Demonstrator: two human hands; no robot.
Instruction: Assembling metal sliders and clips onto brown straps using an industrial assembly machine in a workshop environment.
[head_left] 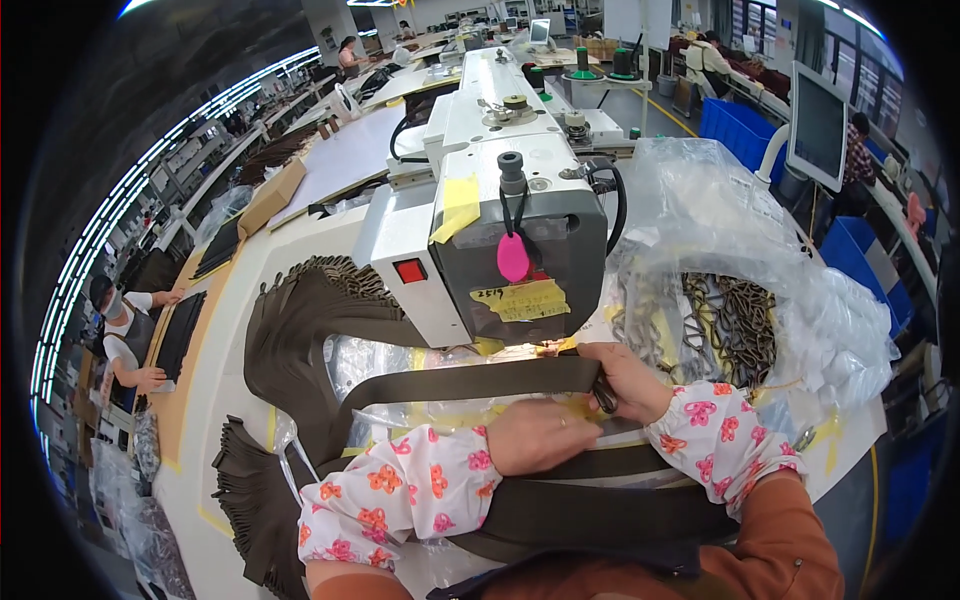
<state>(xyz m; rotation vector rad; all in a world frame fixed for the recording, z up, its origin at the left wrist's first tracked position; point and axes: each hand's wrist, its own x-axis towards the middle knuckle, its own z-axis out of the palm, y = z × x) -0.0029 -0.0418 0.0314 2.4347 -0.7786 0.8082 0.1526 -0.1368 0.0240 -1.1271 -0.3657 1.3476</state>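
Note:
A dark olive-brown webbing strap [480, 378] runs from the left to the front of a white industrial sewing machine [520, 200]. My right hand [637, 382] is closed on the strap's end, close under the lit needle area. A small dark metal piece [604, 393], perhaps a ring or buckle, shows by its fingers. My left hand [540, 436] is just below the strap, its fingers curled and pointing right; whatever they hold, if anything, is hidden. More dark webbing [600, 515] lies beneath and in front of my forearms.
Thick bundles of webbing straps [290, 330] lie on the left of the table. At the right are a clear plastic bag [700, 190] and a heap of bronze-coloured metal rings [745, 330]. A screen [818, 125] stands beyond. A co-worker [125, 345] handles dark strips at the left.

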